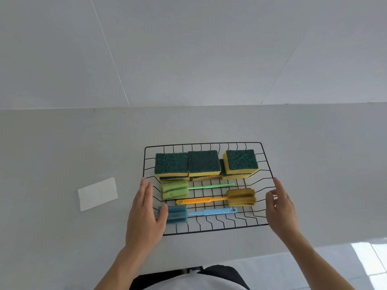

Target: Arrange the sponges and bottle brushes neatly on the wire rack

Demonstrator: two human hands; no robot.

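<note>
Wire rack (264, 164) flanked by both hands, sponges (204, 162) stacked.

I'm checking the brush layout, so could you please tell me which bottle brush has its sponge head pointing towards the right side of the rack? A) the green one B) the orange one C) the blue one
B: the orange brush has its head at the right; the green brush and blue brush have theirs at the left of the wire rack.
</note>
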